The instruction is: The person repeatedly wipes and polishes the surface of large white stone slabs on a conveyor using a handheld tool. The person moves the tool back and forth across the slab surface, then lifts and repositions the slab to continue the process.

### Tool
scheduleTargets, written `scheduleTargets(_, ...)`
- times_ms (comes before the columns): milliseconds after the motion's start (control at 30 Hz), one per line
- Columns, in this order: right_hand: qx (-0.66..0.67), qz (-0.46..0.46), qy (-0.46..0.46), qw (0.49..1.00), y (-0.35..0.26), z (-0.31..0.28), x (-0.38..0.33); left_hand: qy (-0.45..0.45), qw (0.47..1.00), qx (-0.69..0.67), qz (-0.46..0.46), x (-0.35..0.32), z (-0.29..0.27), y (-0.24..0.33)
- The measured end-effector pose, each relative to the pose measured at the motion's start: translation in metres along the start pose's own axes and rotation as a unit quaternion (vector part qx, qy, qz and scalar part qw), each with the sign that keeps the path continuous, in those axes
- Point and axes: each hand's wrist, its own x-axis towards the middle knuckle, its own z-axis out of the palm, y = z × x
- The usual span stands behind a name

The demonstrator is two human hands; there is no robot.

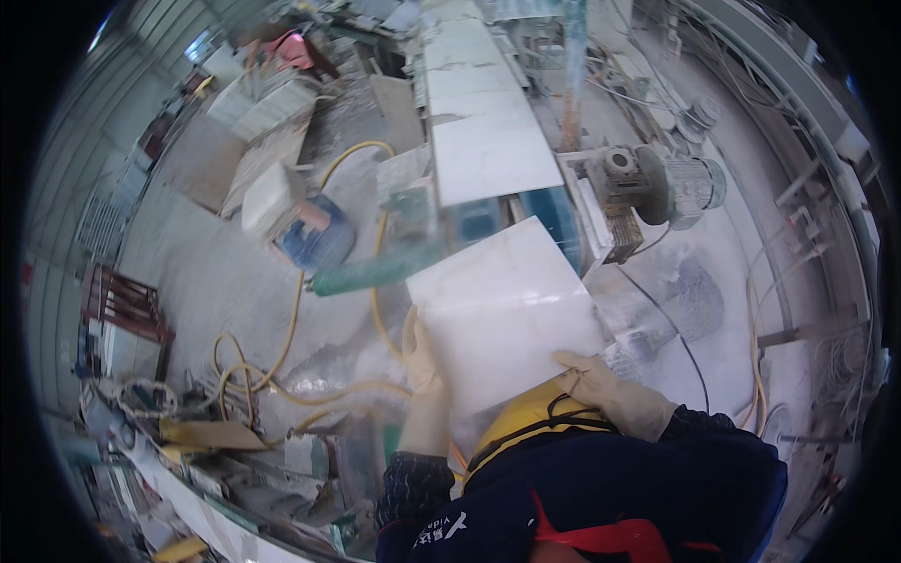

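A white square slab (pixel 511 328), like a polished stone tile, is held up tilted in front of my body. My left hand (pixel 422 361), in a cream rubber glove, grips its left edge. At the lower right edge my right hand (pixel 596 383), gloved the same way, has its thumb over the top face; the fingers beneath are hidden. Just beyond the slab, a row of similar white slabs (pixel 493 155) lies on a long conveyor. A green roller (pixel 380 267) sticks out to the left of the conveyor's near end.
A grey motor (pixel 680 188) sits right of the conveyor. Yellow hose (pixel 291 328) winds over the dusty floor at the left. Near it stands a blue drum-like container (pixel 319 235). Stone offcuts (pixel 310 460) pile up at the lower left. A dark cable (pixel 671 324) crosses the floor at the right.
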Motion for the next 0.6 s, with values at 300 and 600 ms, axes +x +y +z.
scheduleTargets(300, -0.069, -0.037, 0.063, 0.995, 0.029, -0.088, 0.072, -0.113, 0.992, -0.033, -0.035, 0.088, 0.057, -0.024)
scheduleTargets(600, -0.009, -0.035, 0.079, 0.996, 0.068, -0.111, 0.097, -0.043, 0.979, -0.036, -0.198, -0.021, 0.028, -0.047)
